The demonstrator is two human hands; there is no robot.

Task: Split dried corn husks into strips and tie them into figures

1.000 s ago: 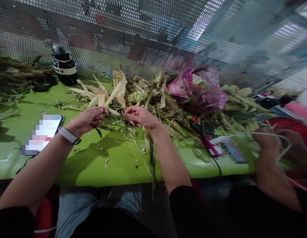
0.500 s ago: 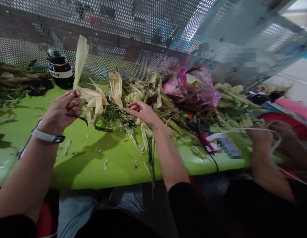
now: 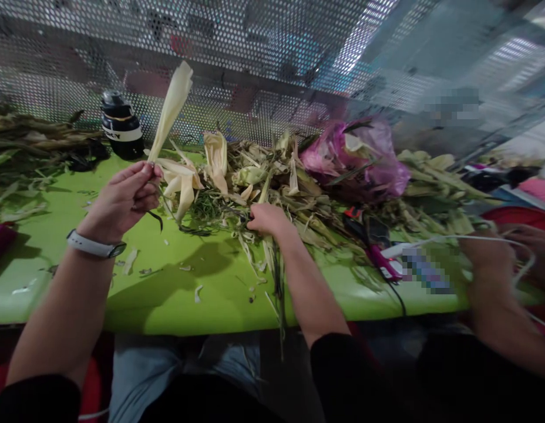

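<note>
My left hand (image 3: 134,191) is raised over the left part of the table, finger and thumb pinching the lower end of a pale corn husk (image 3: 173,106) that stands up from the grip. A thin dark strip (image 3: 155,220) hangs below those fingers. My right hand (image 3: 270,220) is down in the plant scraps, its fingers closed at the dark handles of scissors (image 3: 245,217), mostly hidden by the hand and husks. Between the hands lie a spread pale husk (image 3: 182,182), a curled upright husk (image 3: 216,158) and fine green shreds (image 3: 206,211).
A dark bottle (image 3: 121,126) stands at the back left. Dried husks (image 3: 316,217) are heaped along the table (image 3: 167,305), beside a pink plastic bag (image 3: 356,158). A pink glue gun (image 3: 384,264) lies at right, near a co-worker's hands (image 3: 488,252) and a white cord (image 3: 457,237).
My right hand has moved down from the pale husks to the scissors, and its fingers have closed. My left hand keeps its pinch on the corn husk. The whole view has shifted slightly.
</note>
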